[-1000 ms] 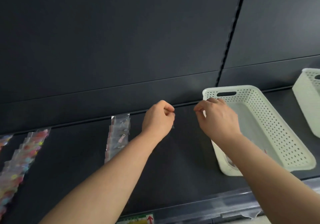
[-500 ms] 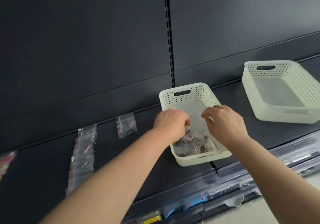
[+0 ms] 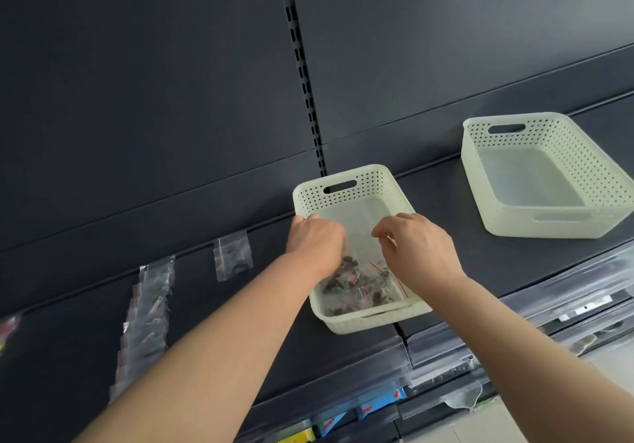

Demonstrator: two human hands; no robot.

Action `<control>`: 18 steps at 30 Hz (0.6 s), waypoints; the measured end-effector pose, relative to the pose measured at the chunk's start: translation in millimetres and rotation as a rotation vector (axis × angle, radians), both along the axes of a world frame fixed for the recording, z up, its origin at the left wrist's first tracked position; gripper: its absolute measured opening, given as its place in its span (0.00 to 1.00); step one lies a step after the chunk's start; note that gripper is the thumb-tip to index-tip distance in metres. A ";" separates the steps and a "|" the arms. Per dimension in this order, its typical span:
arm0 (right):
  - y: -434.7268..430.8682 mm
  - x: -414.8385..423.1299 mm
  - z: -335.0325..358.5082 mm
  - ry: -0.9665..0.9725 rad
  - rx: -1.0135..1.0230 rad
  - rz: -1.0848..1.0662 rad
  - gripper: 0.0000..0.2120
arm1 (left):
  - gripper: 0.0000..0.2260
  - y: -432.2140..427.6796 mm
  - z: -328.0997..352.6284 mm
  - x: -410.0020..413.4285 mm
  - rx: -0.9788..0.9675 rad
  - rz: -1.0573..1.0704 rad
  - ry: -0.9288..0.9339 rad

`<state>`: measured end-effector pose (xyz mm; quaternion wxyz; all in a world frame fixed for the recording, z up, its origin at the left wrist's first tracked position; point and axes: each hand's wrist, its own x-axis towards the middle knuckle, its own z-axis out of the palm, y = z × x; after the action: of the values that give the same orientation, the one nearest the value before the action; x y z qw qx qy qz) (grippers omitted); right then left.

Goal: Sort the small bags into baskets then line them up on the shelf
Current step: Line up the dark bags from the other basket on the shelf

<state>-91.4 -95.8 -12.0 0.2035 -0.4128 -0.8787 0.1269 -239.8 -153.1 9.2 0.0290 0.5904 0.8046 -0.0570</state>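
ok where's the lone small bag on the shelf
Head view, left of centre: the lone small bag lies far back on the shelf, between the row of bags and the left hand.

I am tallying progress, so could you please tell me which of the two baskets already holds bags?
The left basket, the nearer one, holds a pile of bags at its near end; the right basket is empty.

The left hand (image 3: 315, 243) hides its fingers; what fills the small bags (image 3: 360, 286) is unclear.
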 end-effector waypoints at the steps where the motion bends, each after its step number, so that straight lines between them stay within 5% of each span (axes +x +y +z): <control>1: 1.5 -0.8 0.2 0.007 -0.008 -0.005 0.12 | 0.06 -0.5 2.7 -2.3 0.050 0.012 -0.072; 8: 1.5 -23.6 4.3 0.167 -0.278 0.090 0.17 | 0.06 -18.7 22.0 -17.7 0.288 0.123 -0.585; 11: -3.3 -39.5 10.6 0.359 -0.417 0.086 0.05 | 0.09 -28.9 20.5 -27.2 0.434 0.217 -0.729; 15: -13.8 -68.1 21.0 0.571 -0.627 0.043 0.06 | 0.05 -51.8 28.4 -44.3 0.613 0.429 -1.111; 18: -28.2 -96.7 30.0 0.596 -0.724 0.063 0.08 | 0.03 -73.2 30.3 -63.6 0.696 0.569 -1.176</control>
<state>-188.1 -124.0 18.1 0.2862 -0.3759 -0.6932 0.5444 -303.4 -226.3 39.4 0.2801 0.2671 0.7497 0.5368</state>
